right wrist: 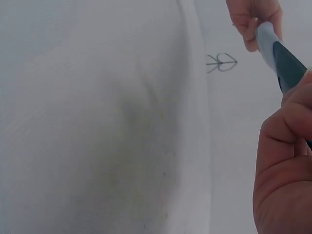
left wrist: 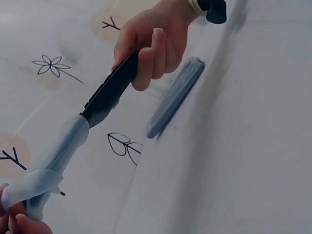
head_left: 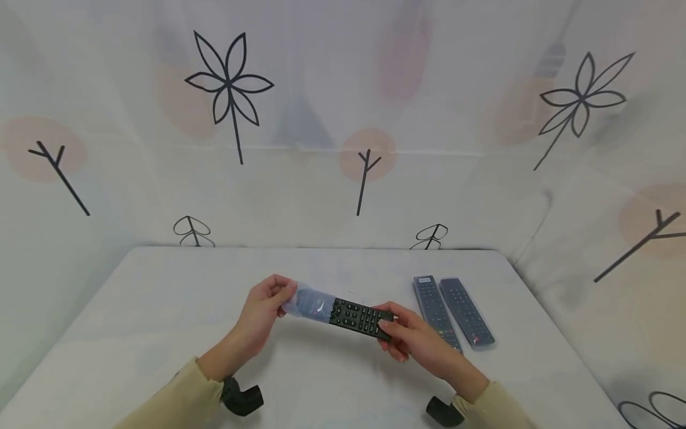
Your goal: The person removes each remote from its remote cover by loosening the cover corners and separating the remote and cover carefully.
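Note:
A black remote control [head_left: 356, 317] is held above the white table, its left half inside a clear bluish plastic sleeve [head_left: 316, 305]. My left hand [head_left: 259, 313] pinches the loose far end of that sleeve between thumb and fingers. At the other end, my right hand [head_left: 415, 336] grips the bare remote, thumb on the button face and fingers curled beneath. From the left wrist view, the sleeve [left wrist: 58, 146] covers the lower part of the remote [left wrist: 111, 92] and bunches up by the left fingers [left wrist: 29, 225]. The right wrist view shows the remote's dark underside [right wrist: 288, 66] between both hands.
Two more remotes lie side by side on the table to the right, a left one [head_left: 431, 304] and a right one [head_left: 466, 313], both in clear sleeves. The white table [head_left: 177, 298] meets a patterned cloth backdrop [head_left: 300, 196] behind. Dark wrist-worn devices [head_left: 242, 398] show below the sleeves.

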`<state>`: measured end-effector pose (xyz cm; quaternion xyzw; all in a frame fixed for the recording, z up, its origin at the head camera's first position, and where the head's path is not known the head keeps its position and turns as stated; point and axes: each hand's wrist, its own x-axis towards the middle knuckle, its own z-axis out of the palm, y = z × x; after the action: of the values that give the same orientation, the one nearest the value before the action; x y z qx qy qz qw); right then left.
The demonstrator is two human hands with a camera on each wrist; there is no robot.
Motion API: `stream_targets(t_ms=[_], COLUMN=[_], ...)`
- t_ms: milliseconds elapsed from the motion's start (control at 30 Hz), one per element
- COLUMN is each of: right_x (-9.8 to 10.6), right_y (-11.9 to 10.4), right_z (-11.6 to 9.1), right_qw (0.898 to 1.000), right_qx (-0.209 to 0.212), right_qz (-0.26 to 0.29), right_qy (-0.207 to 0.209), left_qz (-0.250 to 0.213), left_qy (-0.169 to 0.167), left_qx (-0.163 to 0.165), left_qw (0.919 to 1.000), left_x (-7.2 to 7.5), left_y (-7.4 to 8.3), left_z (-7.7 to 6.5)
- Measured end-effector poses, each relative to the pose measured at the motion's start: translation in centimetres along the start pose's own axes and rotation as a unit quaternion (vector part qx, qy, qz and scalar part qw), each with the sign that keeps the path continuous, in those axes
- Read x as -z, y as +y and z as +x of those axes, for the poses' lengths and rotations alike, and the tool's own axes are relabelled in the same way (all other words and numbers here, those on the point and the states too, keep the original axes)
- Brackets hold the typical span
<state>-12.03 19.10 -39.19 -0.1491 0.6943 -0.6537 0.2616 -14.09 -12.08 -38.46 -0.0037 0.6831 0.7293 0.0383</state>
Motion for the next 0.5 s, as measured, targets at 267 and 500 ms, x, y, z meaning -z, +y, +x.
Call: stream_targets(t_ms=[267,500], right_x=[0.27,0.07], right_y=[0.58,0.74], right_z=[-0.23,-0.51], right_qw=[0.996,0.992], right_qx=[0.019,0.011], right_qz=[-0.076,-0.1], right_qy=[0.05,0.073], left_qz=[0.022,0.025], left_qy=[-0.017,-0.007], left_qx=[-0.003,0.006], left_qw=[0.9996,0.9997], left_x=[0.41,0.49], left_y=[-0.22,-0.6], left_z=[-0.35,-0.06])
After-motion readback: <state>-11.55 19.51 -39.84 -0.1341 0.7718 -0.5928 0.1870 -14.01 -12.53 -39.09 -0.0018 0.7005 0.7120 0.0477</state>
